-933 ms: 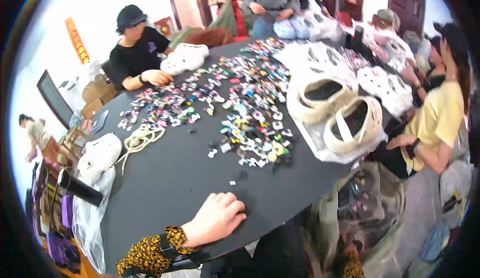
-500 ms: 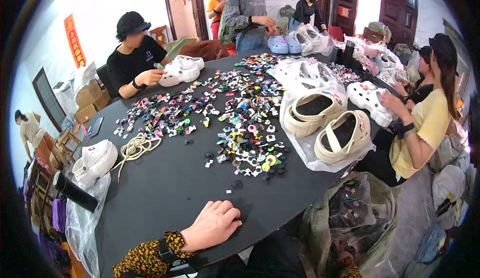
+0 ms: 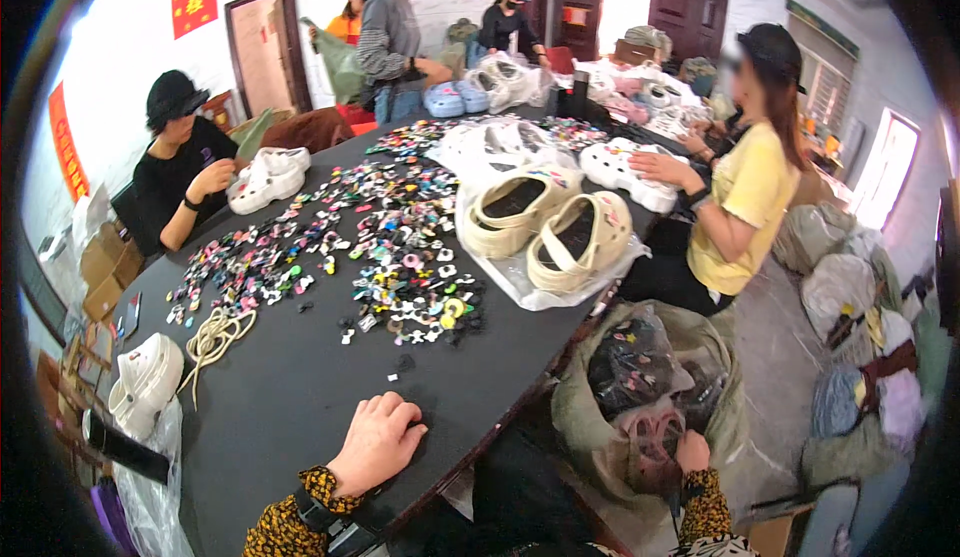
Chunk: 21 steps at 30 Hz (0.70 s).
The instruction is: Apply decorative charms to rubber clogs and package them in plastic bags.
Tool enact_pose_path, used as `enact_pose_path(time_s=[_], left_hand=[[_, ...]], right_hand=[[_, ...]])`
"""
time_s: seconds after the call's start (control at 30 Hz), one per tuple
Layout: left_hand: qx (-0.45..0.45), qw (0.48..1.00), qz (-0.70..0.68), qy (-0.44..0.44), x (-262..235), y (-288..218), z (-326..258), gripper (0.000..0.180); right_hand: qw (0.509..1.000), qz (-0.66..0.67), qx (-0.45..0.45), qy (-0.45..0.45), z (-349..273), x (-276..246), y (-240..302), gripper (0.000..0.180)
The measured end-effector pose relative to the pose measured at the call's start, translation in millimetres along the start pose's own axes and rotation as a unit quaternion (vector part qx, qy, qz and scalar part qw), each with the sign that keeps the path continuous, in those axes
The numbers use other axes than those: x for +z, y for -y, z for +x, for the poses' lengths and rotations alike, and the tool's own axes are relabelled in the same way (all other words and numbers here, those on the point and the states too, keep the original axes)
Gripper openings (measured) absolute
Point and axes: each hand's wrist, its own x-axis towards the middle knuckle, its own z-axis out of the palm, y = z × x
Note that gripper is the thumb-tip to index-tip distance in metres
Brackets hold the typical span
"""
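The left hand [image 3: 378, 441] is laid flat, holding nothing, on the black table [image 3: 290, 397], near a small dark charm [image 3: 404, 363] short of the charm pile [image 3: 410, 292]. The right hand [image 3: 692, 450] is pressed against a bulging sack [image 3: 640, 387]; its fingers are hidden, so its grip cannot be told.

Right hand [image 3: 690, 454]: fingers buried in a sack [image 3: 650, 397], contents unclear.
Charms [image 3: 400, 257]: too small to identify.
Left sleeve [image 3: 290, 522]: cropped by frame.
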Motion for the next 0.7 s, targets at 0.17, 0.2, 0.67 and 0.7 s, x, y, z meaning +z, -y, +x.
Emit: enact_pose_path(time_s=[0.17, 0.2, 0.67, 0.7], left_hand=[[0.008, 1.000, -0.015, -0.023, 2, 2, 3, 0.013], [0.000, 1.000, -0.019, -0.019, 1, 1, 3, 0.013], [-0.011, 0.997, -0.069, 0.022, -14, 1, -2, 0.025], [-0.010, 0.997, -0.070, 0.022, -23, -7, 2, 0.025]], right_hand=[[0.975, 0.197, -0.032, -0.093, 30, -78, 26, 0.018], [0.965, 0.232, -0.035, -0.117, 35, -91, 31, 0.017], [0.625, 0.759, 0.023, -0.179, 72, -330, 189, 0.015], [0.626, 0.759, 0.023, -0.179, 74, -339, 203, 0.015]])
